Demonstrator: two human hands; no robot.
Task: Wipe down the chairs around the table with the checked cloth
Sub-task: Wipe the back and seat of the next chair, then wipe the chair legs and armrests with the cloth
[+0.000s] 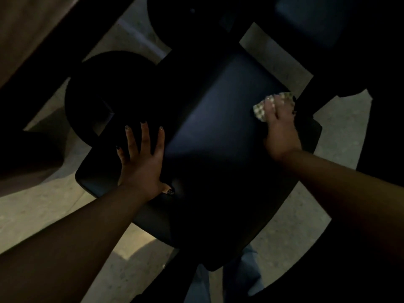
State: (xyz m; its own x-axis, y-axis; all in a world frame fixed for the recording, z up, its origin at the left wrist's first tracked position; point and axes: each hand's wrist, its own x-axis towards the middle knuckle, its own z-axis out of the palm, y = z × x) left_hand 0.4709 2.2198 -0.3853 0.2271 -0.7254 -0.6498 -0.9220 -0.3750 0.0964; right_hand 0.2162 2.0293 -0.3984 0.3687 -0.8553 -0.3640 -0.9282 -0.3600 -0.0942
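A dark chair [218,132] fills the middle of the dim head view, seen from above. My left hand [142,158] lies flat on its left part with the fingers spread and straight. My right hand [279,127] presses the checked cloth [260,111] onto the chair's far right edge. The cloth is bunched under my fingers, and only its pale checked edge shows around them.
A round dark stool or chair seat [102,95] stands just left of the chair. Another dark chair [317,22] is at the top right. A pale wooden table edge [32,29] runs across the top left. Light speckled floor [341,132] shows between the furniture.
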